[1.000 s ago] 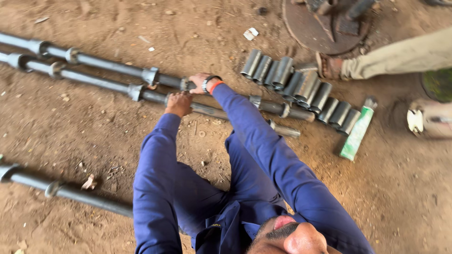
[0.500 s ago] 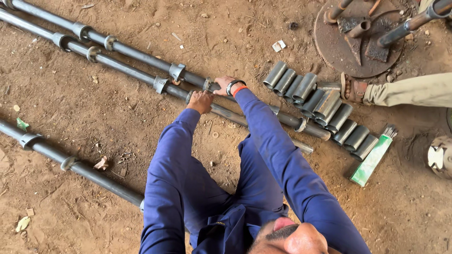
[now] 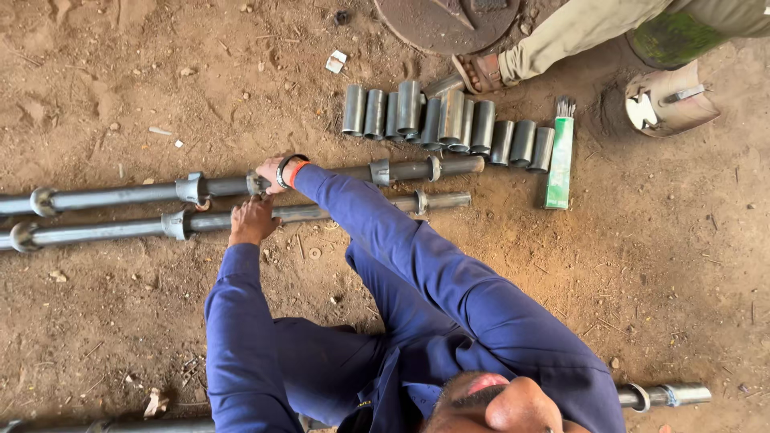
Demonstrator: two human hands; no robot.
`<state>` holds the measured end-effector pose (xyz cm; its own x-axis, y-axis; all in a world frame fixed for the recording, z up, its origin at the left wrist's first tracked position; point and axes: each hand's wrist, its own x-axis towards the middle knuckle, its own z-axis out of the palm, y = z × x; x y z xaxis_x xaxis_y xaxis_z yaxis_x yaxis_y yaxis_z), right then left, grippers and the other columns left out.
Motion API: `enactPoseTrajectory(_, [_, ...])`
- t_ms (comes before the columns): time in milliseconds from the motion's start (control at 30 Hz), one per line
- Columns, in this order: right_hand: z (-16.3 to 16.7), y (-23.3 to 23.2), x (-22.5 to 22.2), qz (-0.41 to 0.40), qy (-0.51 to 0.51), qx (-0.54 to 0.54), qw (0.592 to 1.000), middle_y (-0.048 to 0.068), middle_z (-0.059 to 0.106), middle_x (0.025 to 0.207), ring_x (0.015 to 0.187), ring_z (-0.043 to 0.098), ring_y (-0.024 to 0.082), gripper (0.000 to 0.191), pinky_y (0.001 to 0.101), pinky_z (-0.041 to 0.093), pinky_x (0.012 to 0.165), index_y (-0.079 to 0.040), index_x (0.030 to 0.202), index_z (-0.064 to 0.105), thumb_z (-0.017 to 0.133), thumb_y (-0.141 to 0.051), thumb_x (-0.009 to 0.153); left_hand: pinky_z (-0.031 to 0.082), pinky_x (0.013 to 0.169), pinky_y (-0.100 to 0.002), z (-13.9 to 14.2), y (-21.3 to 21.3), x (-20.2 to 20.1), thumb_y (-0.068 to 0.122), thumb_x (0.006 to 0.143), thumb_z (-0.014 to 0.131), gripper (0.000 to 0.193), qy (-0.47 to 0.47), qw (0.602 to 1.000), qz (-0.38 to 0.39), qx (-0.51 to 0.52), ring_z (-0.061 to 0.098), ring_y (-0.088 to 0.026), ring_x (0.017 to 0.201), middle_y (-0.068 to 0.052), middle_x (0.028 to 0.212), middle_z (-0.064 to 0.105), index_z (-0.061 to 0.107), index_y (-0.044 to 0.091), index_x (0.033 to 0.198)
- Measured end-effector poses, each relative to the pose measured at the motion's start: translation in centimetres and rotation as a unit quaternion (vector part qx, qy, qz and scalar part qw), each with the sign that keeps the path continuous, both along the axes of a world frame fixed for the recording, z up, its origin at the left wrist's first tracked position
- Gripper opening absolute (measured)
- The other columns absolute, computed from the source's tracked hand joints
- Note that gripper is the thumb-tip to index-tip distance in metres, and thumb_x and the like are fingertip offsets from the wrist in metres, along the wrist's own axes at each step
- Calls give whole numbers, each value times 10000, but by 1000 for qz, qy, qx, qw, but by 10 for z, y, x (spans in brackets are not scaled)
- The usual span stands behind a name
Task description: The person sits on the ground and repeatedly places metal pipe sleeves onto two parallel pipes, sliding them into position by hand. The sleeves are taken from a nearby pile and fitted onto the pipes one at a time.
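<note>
Two long grey metal pipes with ring collars lie side by side on the dirt. My right hand, with a black and an orange wristband, grips the far pipe at a collar. Just in front of it, my left hand curls over the near pipe. Both arms are in blue sleeves, and the right arm crosses above the near pipe. My fingertips are hidden behind the pipes.
Several short grey pipe sleeves lie in a row beyond the pipes, next to a green box of rods. Another person's sandalled foot and trouser leg are at the top right, near a round metal plate. A third pipe lies at the bottom.
The view has swung, so the pipes now run level across the picture instead of slanting. Both hands stay on the pipes at about the same collars.
</note>
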<state>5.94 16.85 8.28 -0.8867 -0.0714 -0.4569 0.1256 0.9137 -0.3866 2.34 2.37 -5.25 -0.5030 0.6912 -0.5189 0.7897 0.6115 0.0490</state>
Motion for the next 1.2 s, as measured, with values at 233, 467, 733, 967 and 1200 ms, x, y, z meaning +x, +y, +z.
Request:
enactPoseTrajectory(233, [-1, 3, 3, -5, 10, -2, 1000, 153, 684, 1241, 1178, 653, 327, 565, 433, 519, 998, -99, 1221, 635, 826, -425, 801, 438, 1101, -538, -3, 2, 2, 437, 935, 709, 709, -11, 1000, 4, -23, 643, -329, 1208, -130, 1412, 590, 421, 249, 1555])
enactPoseTrajectory(467, [-2, 3, 1, 3, 38, 9, 999, 150, 690, 1190, 1153, 652, 322, 568, 438, 514, 981, -110, 1209, 633, 843, -384, 758, 462, 1073, -523, 3, 2, 3, 428, 890, 756, 707, 9, 1000, -9, -1, 620, -314, 1237, -126, 1402, 593, 469, 217, 1501])
enactPoseTrajectory(733, [-6, 2, 1, 18, 32, 13, 999, 164, 713, 1160, 1137, 678, 330, 576, 430, 537, 971, -102, 1199, 638, 845, -411, 758, 515, 1029, -483, 10, 0, 3, 415, 930, 723, 611, -7, 1000, 4, -9, 688, -288, 1136, -122, 1334, 644, 516, 218, 1471])
enactPoseTrajectory(967, [-12, 2, -2, 71, 98, 11, 993, 151, 719, 1157, 1115, 666, 367, 546, 469, 507, 985, -144, 1169, 674, 844, -418, 729, 464, 1028, -486, 20, -1, 5, 417, 840, 791, 668, 31, 998, -17, 55, 599, -297, 1251, -102, 1333, 637, 528, 188, 1409])
enactPoseTrajectory(1200, [-36, -3, -15, 101, 125, -32, 987, 175, 712, 1143, 1104, 665, 391, 501, 500, 538, 940, -119, 1154, 683, 822, -435, 790, 501, 929, -475, 21, -13, 5, 208, 875, 674, 553, 44, 993, 15, 109, 688, -294, 1077, -120, 1215, 678, 577, 242, 1419])
